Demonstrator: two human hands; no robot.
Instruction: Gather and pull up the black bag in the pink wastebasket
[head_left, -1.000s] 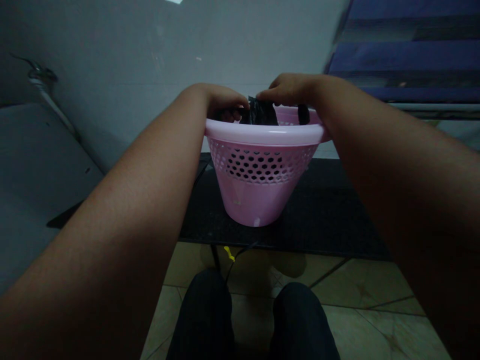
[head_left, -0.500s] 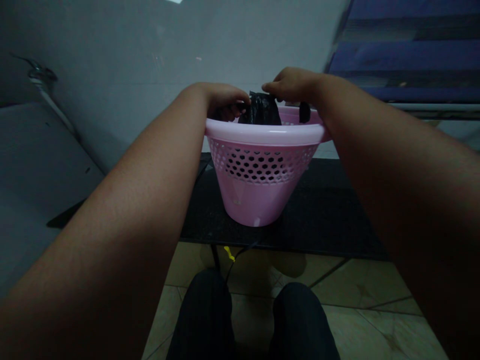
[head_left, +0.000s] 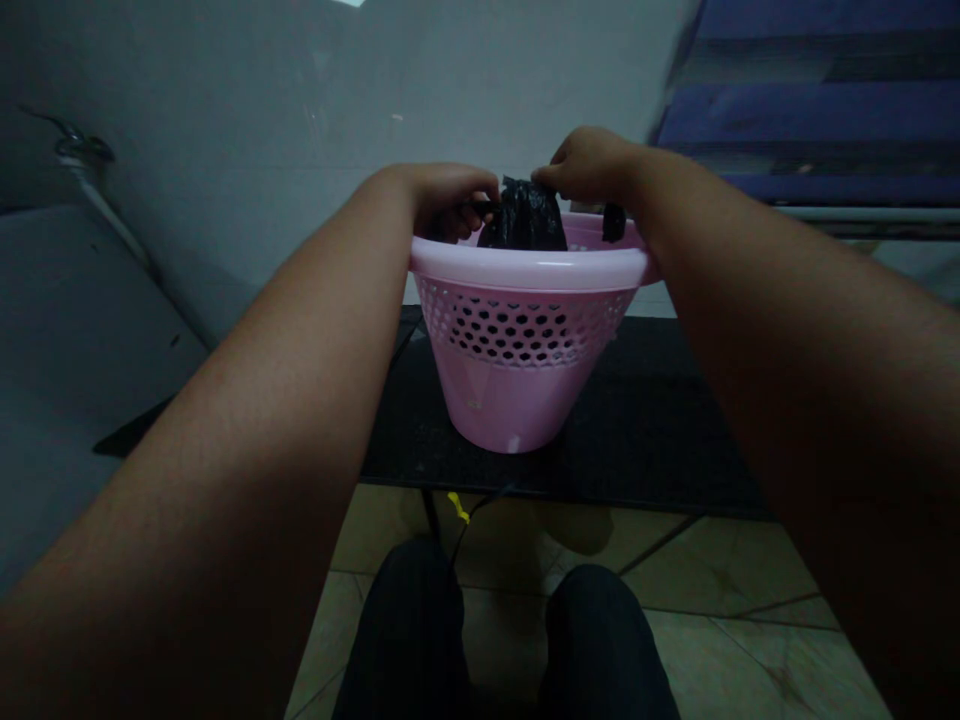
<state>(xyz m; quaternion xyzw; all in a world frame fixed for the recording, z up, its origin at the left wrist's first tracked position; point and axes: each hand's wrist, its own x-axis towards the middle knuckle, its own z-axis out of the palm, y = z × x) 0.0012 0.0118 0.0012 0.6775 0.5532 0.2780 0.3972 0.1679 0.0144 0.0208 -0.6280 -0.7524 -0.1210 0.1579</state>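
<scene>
A pink plastic basket (head_left: 529, 340) with a perforated band stands on a low black table (head_left: 652, 430) in front of me. Above its rim both hands pinch a crumpled black plastic bag (head_left: 525, 215). My left hand (head_left: 450, 200) grips the bag's left edge, and my right hand (head_left: 589, 165) grips its top right. The bag's lower part hangs inside the basket, hidden by the rim. A small black piece (head_left: 613, 222) shows at the rim under my right wrist.
A grey tiled wall (head_left: 300, 120) rises behind the basket, with a tap (head_left: 79, 155) at the far left. Blue cloth or steps (head_left: 810, 100) fill the upper right. Beige floor tiles (head_left: 720, 580) lie below, and my dark-trousered knees (head_left: 510, 640) sit at the bottom centre.
Both hands have lifted the black bag a little higher out of the basket. My right hand has risen and moved slightly right.
</scene>
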